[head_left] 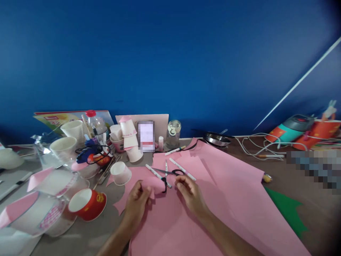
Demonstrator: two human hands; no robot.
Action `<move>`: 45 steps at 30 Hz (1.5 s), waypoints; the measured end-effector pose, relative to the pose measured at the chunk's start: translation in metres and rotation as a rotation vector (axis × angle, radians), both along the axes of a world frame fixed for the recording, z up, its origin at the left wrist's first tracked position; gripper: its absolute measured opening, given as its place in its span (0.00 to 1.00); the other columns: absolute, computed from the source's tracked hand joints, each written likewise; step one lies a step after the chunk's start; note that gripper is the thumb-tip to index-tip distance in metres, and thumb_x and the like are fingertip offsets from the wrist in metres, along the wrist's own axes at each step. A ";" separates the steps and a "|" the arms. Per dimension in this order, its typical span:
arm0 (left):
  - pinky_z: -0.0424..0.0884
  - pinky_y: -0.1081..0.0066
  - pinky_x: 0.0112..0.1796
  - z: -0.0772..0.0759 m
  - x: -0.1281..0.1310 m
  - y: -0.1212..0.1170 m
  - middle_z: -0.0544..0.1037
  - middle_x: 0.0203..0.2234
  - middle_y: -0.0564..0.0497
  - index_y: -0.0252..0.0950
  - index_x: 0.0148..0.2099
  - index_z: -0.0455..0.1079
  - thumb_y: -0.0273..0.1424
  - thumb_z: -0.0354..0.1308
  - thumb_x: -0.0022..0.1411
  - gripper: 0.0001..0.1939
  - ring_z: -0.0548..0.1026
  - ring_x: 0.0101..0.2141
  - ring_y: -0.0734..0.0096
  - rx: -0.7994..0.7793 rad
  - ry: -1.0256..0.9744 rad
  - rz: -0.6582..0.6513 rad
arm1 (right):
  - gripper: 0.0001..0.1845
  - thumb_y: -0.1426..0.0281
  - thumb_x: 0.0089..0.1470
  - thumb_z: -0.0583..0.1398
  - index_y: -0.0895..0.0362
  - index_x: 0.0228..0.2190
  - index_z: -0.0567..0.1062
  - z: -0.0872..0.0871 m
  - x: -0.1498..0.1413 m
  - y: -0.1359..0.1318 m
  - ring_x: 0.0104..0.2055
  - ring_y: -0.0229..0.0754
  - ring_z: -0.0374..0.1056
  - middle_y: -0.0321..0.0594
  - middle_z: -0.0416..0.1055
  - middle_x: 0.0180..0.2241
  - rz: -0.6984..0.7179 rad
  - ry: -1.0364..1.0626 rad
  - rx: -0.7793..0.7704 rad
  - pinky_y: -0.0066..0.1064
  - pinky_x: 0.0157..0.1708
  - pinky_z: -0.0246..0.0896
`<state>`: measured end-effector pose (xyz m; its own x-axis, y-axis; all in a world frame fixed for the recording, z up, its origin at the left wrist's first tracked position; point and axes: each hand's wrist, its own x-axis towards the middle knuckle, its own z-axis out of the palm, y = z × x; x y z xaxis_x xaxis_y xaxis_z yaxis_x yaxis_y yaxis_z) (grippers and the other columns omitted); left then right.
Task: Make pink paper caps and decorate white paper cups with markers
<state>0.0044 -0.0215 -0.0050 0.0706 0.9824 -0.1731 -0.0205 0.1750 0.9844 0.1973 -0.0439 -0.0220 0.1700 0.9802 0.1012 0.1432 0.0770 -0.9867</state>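
Note:
My left hand (135,201) pinches a small pink paper piece (153,185) between thumb and fingers. The piece is curled and covers part of what lies behind it. My right hand (190,195) has its thumb and fingers drawn together; anything between the tips is hidden or too small to make out. Just beyond its fingertips lie scissors (162,172) with black handles, blades pointing left. Whether the fingers touch a handle loop, I cannot tell. Markers (182,168) lie around the scissors. Beneath both hands spreads a large pink paper sheet (170,224).
To the left stand a red paper cup (89,204), a white cup (120,173) and stacked paper cups (130,138). At the back are a phone (146,137) and a glass jar (174,134). Tape (217,139), white cables (255,144) and green paper (289,211) lie rightward.

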 end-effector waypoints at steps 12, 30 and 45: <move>0.57 0.80 0.17 0.002 -0.002 0.011 0.62 0.12 0.61 0.36 0.25 0.64 0.47 0.64 0.49 0.20 0.59 0.15 0.81 0.024 -0.081 0.076 | 0.08 0.69 0.57 0.55 0.57 0.37 0.72 -0.009 0.001 0.001 0.32 0.40 0.66 0.41 0.70 0.33 0.033 -0.130 0.098 0.29 0.31 0.63; 0.61 0.77 0.17 -0.009 -0.009 0.020 0.70 0.15 0.58 0.36 0.28 0.64 0.40 0.63 0.50 0.15 0.66 0.16 0.77 -0.020 -0.324 0.031 | 0.10 0.67 0.54 0.56 0.59 0.36 0.73 0.002 -0.001 0.011 0.30 0.41 0.69 0.41 0.73 0.31 0.076 -0.279 0.021 0.32 0.30 0.64; 0.61 0.76 0.18 -0.014 -0.012 0.026 0.70 0.14 0.58 0.35 0.30 0.67 0.42 0.66 0.45 0.17 0.65 0.17 0.76 -0.056 -0.346 0.049 | 0.10 0.75 0.50 0.52 0.57 0.30 0.74 0.012 0.011 0.080 0.34 0.42 0.70 0.43 0.74 0.32 -0.192 -0.502 0.270 0.32 0.35 0.66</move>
<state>-0.0081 0.0050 -0.0185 0.0873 0.9757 -0.2009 -0.3604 0.2189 0.9067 0.2080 0.0358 -0.0103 0.2085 0.8653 0.4559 0.6231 0.2418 -0.7439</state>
